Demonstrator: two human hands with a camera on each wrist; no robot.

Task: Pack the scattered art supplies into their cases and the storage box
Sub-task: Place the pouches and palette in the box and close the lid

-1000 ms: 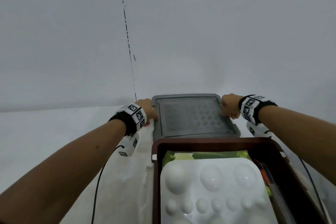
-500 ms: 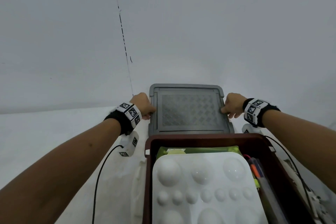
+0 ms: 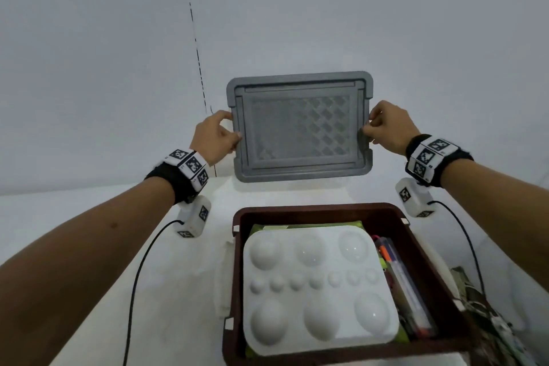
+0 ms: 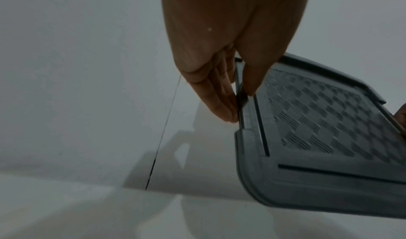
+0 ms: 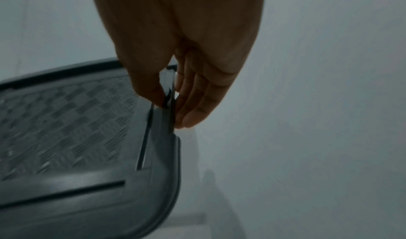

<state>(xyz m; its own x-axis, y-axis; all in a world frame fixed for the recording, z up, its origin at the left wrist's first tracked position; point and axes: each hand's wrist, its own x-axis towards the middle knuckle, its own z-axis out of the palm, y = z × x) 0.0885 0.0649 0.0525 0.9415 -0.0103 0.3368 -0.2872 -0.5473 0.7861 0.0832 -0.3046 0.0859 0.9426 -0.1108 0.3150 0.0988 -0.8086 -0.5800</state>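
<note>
Holding the grey rectangular plastic lid [image 3: 300,128] by its two short sides, the person keeps it lifted in the upper centre of the head view, clear of the bench and of the dark brown plastic storage box [image 3: 421,249] in the lower centre. The left hand [image 3: 214,137] pinches the lid's left rim, thumb on the patterned face and fingers [image 4: 222,103] behind the edge, as the left wrist view confirms. The right hand [image 3: 386,128] mirrors this on the right rim, with its fingers [image 5: 193,107] pressed against the back of the edge. A symmetrical grip of this kind appears chosen to keep the lid level and square for seating. The lid is tilted, its face turned toward the head camera, with its lower edge nearest the box. Inside the box, a white moulded plastic paint palette [image 3: 318,285] lies flat on top of a green item whose nature cannot be determined; a clear case of pens [image 3: 401,276] sits along the right inner wall. The contents seem to sit below the rim, so closure should be unobstructed. Assessment: packing looks largely complete, with only the lid left to fit. Some clutter at the lower right edge of the frame is not identifiable.
</note>
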